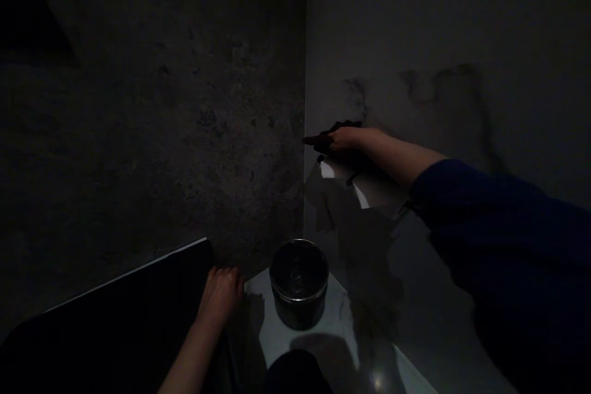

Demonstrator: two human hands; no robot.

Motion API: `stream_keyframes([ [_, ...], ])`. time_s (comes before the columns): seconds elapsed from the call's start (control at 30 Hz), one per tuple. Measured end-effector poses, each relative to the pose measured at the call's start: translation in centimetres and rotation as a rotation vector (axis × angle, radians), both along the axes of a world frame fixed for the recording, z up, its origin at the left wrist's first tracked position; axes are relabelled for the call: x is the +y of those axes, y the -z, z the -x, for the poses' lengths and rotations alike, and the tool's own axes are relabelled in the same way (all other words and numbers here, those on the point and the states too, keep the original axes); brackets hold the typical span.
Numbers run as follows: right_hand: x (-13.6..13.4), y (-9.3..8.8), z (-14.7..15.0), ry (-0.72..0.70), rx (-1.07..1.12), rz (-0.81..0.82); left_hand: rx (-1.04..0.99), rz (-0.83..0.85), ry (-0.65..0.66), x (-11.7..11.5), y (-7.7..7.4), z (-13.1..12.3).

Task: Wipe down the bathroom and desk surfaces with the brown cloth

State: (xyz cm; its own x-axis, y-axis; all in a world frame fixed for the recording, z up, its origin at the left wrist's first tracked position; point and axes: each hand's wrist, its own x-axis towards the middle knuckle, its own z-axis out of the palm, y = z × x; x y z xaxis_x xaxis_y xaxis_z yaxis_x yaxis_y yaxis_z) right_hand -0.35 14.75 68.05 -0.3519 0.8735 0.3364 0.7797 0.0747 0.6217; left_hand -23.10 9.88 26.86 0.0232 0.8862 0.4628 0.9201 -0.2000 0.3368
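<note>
In a dim tiled corner, the person's right hand (346, 138), reaching out from a dark blue sleeve (498, 228), is closed around a dark cloth (329, 133) and presses it against the pale marbled wall (438, 43) just right of the corner seam. The left hand (221, 292) rests near and low, fingers curled over the edge of a black surface (115, 326), gripping nothing. Just right of it, a round dark bin (299, 283) stands on the glossy floor (277, 332).

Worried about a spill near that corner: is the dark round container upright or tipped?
Upright. The dark round container stands on its base on the pale ledge, its circular rim facing up.
</note>
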Motion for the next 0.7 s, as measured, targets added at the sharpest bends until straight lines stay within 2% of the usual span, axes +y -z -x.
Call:
stream_keyframes([
  [0.1, 0.1, -0.1, 0.4, -0.001, 0.002, 0.030, 0.025, -0.006, -0.012, 0.1, -0.2, 0.0],
  [0.17, -1.8, 0.4, -0.8, -0.042, -0.018, 0.034, 0.043, 0.002, -0.013, 0.1, -0.3, 0.1],
  [0.23, -5.2, 1.2, -3.0, -0.073, -0.037, 0.022, 0.059, 0.013, -0.010, 0.1, -0.5, 0.2],
  [0.33, -11.8, 3.1, -7.8, -0.082, 0.012, -0.012, 0.073, 0.022, -0.009, 0.0, -0.9, 0.2],
  [0.43, -18.6, 5.9, -13.0, -0.156, 0.130, -0.182, 0.090, 0.043, 0.004, -0.3, -1.4, 0.1],
  [0.53, -23.8, 9.2, -17.5, -0.148, 0.117, -0.614, 0.119, 0.047, 0.004, -0.5, -1.5, 0.0],
  [0.6, -25.1, 11.7, -19.9, -0.034, 0.031, -0.825, 0.121, 0.035, -0.005, -0.4, -1.3, 0.0],
  [0.63, -25.0, 13.2, -21.1, 0.026, -0.018, -0.847, 0.114, 0.029, -0.004, -0.2, -1.2, 0.0],
  [0.7, -23.1, 16.8, -23.8, 0.086, -0.120, -0.732, 0.096, 0.026, 0.014, 0.1, -0.9, 0.1],
])
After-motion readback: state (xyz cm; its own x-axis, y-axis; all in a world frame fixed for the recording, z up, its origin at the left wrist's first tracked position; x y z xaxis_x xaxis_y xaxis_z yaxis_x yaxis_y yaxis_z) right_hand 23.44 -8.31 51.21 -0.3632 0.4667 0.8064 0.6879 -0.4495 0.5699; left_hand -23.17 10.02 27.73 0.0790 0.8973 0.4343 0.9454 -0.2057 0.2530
